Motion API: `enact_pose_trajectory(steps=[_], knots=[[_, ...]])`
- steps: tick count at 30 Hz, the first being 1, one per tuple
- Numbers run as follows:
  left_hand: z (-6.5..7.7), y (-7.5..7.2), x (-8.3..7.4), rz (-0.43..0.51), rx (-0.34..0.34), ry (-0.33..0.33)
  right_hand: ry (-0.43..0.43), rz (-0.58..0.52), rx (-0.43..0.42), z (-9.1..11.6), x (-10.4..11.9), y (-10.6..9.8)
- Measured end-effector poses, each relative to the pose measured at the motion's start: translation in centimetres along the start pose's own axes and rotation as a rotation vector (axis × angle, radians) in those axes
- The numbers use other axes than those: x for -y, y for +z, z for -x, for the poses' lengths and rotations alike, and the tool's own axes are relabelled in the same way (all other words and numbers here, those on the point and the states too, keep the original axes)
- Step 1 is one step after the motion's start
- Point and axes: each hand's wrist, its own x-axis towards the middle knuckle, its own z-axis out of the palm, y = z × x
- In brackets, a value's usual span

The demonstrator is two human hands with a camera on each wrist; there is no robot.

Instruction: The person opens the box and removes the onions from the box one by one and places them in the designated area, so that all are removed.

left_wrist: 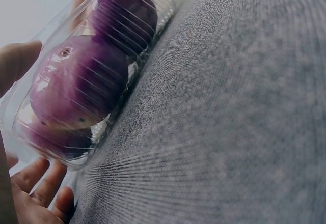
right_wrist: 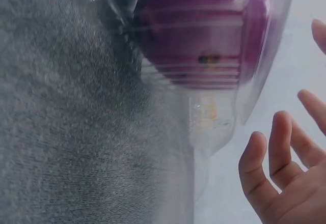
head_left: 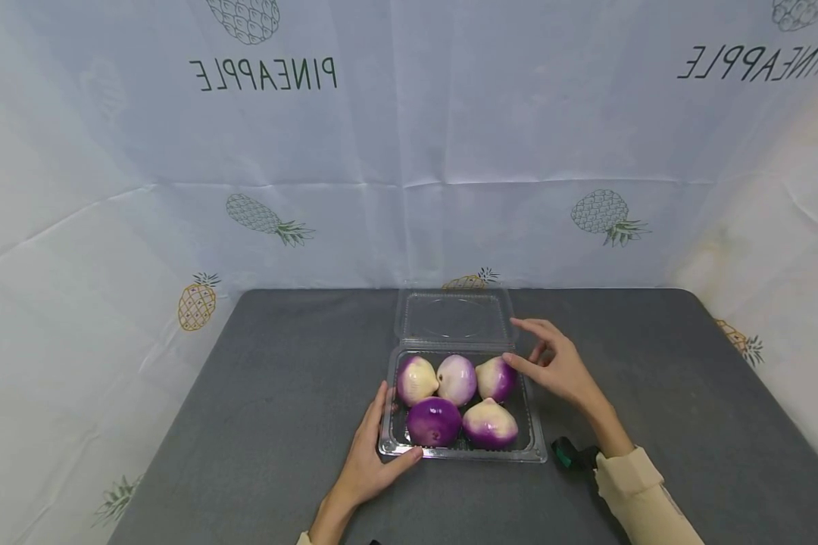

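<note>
A clear plastic clamshell box (head_left: 463,455) lies on the grey table, its lid (head_left: 458,314) tipped back behind it. Inside sit several glossy, round, purple-and-cream vegetables or fruits, three behind and two in front, among them a deep purple one (head_left: 434,421). My left hand (head_left: 368,462) rests against the near left corner of the box, fingers along its left side and thumb at the front rim. Over the right edge is my right hand (head_left: 552,362), its thumb by the right rear purple-and-cream piece (head_left: 496,379) and its forefinger near the lid. Its other fingers (right_wrist: 279,142) are loosely bent, holding nothing.
The grey table (head_left: 279,378) extends on both sides of the box. A white cloth (head_left: 409,136) printed with pineapples hangs behind it and at the sides. Beside my right wrist is a small black-and-green device (head_left: 568,453).
</note>
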Motion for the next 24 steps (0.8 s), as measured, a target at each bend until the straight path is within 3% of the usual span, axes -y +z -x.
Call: enact_pose_trajectory(steps=[9, 18, 24], knots=[[-0.1, 0.0, 0.1, 0.014, 0.006, -0.003, -0.058, -0.013, 0.039, 1.3, 0.8, 0.1], [0.0, 0.0, 0.1, 0.007, 0.008, -0.019, -0.119, 0.030, 0.045, 2.4, 0.2, 1.0], [-0.1, -0.1, -0.3, 0.015, 0.020, -0.046, -0.095, 0.096, 0.046, 2.8, 0.3, 1.6]])
